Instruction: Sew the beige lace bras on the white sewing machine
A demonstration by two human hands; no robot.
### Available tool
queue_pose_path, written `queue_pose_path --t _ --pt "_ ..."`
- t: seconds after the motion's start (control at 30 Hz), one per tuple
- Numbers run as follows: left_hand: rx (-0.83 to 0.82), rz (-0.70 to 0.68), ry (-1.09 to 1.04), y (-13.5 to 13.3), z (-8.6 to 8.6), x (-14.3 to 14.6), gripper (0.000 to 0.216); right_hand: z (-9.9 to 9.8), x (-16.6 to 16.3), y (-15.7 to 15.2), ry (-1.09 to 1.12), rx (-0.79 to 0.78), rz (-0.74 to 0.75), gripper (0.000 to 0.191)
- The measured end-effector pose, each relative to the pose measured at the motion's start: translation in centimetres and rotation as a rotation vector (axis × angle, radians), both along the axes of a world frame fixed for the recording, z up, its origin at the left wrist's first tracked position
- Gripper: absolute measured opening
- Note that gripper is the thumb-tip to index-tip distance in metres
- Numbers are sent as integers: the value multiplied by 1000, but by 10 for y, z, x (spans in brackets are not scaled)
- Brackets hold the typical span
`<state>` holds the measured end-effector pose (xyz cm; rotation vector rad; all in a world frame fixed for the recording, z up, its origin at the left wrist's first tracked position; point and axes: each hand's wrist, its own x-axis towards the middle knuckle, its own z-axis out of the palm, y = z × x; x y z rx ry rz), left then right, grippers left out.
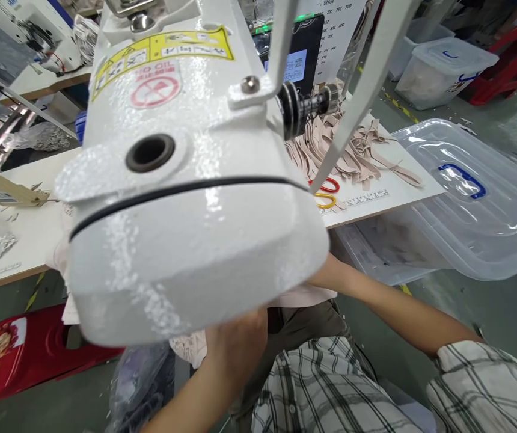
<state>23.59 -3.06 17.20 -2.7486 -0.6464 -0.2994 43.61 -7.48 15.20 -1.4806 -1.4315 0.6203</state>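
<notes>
A white sewing machine head (195,240) fills the middle of the view and covers most of the work below it. Under its front edge shows the back of my left hand (240,337), its fingers hidden behind the machine. Beside that hand, a pale lace piece (190,347) hangs down. My right hand (324,272) reaches in from the right, with only the part near the wrist showing. Close to both hands lies pale pink fabric (306,297) above my lap. Whether either hand grips it cannot be seen.
Pale fabric strips (353,147) are heaped on the white table (376,201), near red- and yellow-handled scissors (328,200). A clear bin with a blue-handled lid (488,228) stands right. At left are a red stool (37,349) and a plastic bag (136,379). A lit control screen (295,66) stands behind.
</notes>
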Motion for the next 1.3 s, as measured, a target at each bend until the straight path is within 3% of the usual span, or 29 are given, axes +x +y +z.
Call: queue_pose_path --t 0.17,0.3,0.37,0.57,0.7,0.83,0.9,0.97,1.03,1.1,1.17,1.23,1.3 --pt "-163 -12 -47 2 -1 0 31 -12 6 -5 -33 -11 -34 30" --pt "-134 3 -150 7 -7 -9 25 -14 2 -7 -21 -29 1 34" --pt "-205 40 -216 8 -10 -15 22 -14 0 -7 -16 -39 -22 34" --pt "-882 266 -512 11 -10 -26 29 -18 3 -16 -80 -75 -48 22" --pt "-1226 165 -438 6 -6 -31 30 -9 -19 -43 -150 -147 51 34" --pt "-1611 55 -486 0 2 -45 39 6 -62 -73 35 -219 270 36" --pt "-1593 93 -550 5 12 -59 47 8 -87 -71 239 -256 292 37" --pt "-1475 129 -525 16 23 -78 47 5 -111 -53 552 -300 306 42" --pt "-1442 112 -383 31 30 -95 44 -7 -131 -25 918 -371 314 54" --pt "-1413 137 -258 45 25 -107 41 -24 -143 0 1139 -451 197 54" --pt "-1256 290 -310 51 7 -111 33 -42 -149 14 1094 -392 19 47" --pt "-1065 510 -525 47 -18 -108 23 -59 -151 17 850 -239 -120 37" --pt "-1100 635 -731 37 -44 -100 23 -73 -150 14 635 -130 -185 30"
